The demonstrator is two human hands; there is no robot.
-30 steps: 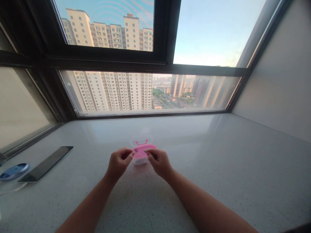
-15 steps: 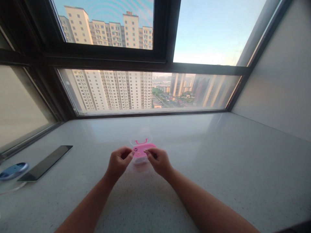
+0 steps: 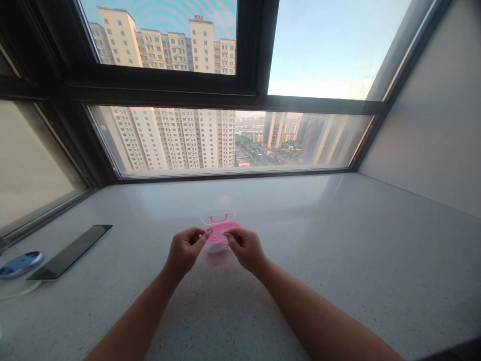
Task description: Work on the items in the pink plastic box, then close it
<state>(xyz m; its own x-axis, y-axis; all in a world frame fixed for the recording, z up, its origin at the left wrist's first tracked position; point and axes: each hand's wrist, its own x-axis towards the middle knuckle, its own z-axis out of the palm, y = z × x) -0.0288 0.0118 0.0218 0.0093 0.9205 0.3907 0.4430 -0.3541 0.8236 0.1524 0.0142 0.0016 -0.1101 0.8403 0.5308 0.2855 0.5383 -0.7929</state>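
Observation:
A small pink-topped box point(image 3: 220, 242) with clear sides sits on the sill, and its clear lid point(image 3: 214, 219) with a pink handle stands tipped back behind it. My left hand point(image 3: 187, 250) is closed in a pinch over the left end of the box. At its fingertips shows a small dark ring point(image 3: 210, 230); whether the fingers grip it I cannot tell. My right hand point(image 3: 246, 248) pinches at the box's right side, by a tiny pale thing too small to name. Another faint ring shape point(image 3: 214, 237) lies on the pink surface between the hands.
A dark flat tablet or phone point(image 3: 71, 253) lies at the left on the speckled white sill point(image 3: 338, 281). Beside it are a round bluish disc point(image 3: 21, 264) and a white cable point(image 3: 22, 292). A dark window frame point(image 3: 240, 176) borders the back, and a pale wall point(image 3: 432, 125) the right.
My left fingertips have shifted very slightly right, closer over the dark ring. My right hand is almost still, and the box and lid stay put.

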